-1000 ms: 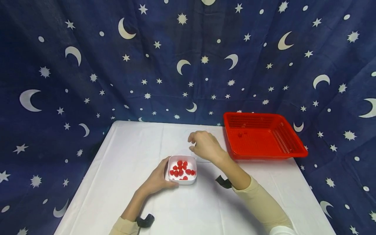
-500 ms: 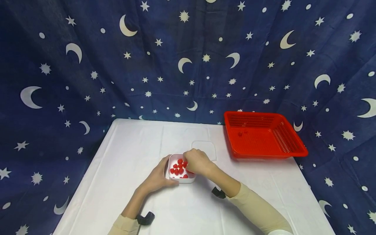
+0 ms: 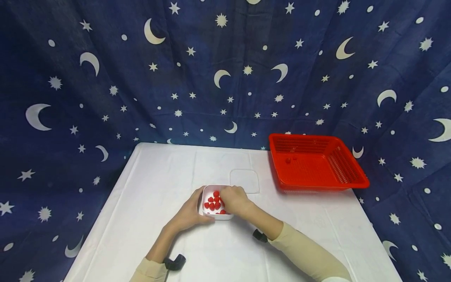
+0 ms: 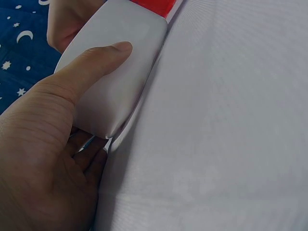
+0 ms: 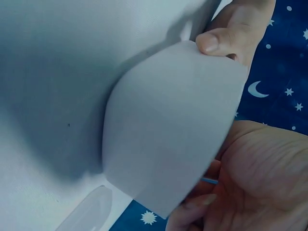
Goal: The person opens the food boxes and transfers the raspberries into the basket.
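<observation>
My left hand (image 3: 188, 211) holds a square white plastic container (image 3: 223, 217) from its left side. In the left wrist view the thumb (image 4: 103, 60) lies along its near wall, with the fingers round the side. Several red raspberries (image 3: 211, 206) lie scattered inside. My right hand (image 3: 235, 201) reaches down over the right rim with its fingers bent into the container. The container wall hides these fingertips in the right wrist view, so I cannot tell whether they pinch a raspberry.
A thin clear square lid (image 3: 244, 181) lies flat just behind the container. At the back right stands a red slatted basket (image 3: 310, 170) with a small red raspberry (image 3: 288, 160) in it. A white cloth covers the table (image 3: 141, 188); a starry curtain hangs behind.
My right hand has come down from above the lid into the container's right part, uncovering the lid. The left hand keeps its hold on the container.
</observation>
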`<state>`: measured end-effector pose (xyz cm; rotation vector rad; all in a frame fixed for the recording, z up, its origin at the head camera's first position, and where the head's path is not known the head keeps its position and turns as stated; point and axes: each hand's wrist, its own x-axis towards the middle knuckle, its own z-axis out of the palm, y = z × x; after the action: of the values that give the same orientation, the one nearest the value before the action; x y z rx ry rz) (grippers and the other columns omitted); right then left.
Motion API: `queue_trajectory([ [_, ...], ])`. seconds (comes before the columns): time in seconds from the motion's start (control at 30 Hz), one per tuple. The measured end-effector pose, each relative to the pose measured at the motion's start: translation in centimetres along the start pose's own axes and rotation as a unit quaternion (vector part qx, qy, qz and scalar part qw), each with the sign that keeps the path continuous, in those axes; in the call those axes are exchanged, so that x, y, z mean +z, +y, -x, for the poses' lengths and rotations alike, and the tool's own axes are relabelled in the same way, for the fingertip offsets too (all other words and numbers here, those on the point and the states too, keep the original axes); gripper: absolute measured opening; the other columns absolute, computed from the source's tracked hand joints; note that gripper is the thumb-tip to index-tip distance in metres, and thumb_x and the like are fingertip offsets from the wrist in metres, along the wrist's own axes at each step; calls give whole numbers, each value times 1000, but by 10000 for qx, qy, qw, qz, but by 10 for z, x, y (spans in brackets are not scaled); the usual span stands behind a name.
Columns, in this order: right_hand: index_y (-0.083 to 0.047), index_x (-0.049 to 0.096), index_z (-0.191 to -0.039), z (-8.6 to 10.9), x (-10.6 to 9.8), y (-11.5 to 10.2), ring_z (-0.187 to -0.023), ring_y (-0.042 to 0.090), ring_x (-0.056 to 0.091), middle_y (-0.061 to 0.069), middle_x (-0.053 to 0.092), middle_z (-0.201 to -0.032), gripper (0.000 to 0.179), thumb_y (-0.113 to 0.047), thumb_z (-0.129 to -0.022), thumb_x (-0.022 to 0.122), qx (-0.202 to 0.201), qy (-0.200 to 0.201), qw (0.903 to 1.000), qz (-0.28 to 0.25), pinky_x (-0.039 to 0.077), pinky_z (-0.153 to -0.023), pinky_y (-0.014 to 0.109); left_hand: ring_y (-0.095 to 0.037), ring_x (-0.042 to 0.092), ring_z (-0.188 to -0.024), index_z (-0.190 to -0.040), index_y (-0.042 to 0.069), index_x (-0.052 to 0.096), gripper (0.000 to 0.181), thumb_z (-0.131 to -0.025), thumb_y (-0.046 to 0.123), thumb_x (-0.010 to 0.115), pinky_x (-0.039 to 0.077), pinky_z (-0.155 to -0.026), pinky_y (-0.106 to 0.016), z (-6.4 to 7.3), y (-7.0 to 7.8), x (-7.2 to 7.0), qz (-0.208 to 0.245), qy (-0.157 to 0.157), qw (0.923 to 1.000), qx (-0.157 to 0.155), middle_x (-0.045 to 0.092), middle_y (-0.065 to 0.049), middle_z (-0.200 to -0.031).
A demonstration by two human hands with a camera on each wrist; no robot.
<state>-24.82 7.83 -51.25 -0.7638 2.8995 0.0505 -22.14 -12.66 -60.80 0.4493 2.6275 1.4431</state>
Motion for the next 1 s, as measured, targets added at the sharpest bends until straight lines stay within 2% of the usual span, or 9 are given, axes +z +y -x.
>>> queue_trajectory([
  [0.17, -15, 67, -77, 2, 4, 0, -63, 20, 62, 1, 67, -76, 18, -11, -82, 84, -73, 226, 9997, 108, 58, -57, 36, -21, 41, -149, -163, 23, 31, 121, -66, 52, 96, 38, -120, -54, -1, -1, 0, -19, 30, 10000, 19, 43, 5, -160],
  [0.73, -16, 63, -76, 5, 10, 3, -62, 21, 62, -1, 63, -72, 24, -11, -78, 86, -232, 512, 9984, 92, 56, -54, 37, -20, 41, -149, -163, 22, 31, 120, -66, 48, 97, 37, -121, -53, -1, 0, 0, 61, -1, 9999, 95, 43, 5, -160],
  [1.0, -17, 63, -77, 6, 9, 3, -59, 17, 56, -2, 63, -72, 23, -10, -79, 86, -205, 457, 9987, -45, 52, -52, 34, -20, 40, -150, -164, 21, 31, 121, -66, 48, 98, 36, -121, -52, 0, 2, 0, 33, 2, 10000, 63, 42, 4, -161],
])
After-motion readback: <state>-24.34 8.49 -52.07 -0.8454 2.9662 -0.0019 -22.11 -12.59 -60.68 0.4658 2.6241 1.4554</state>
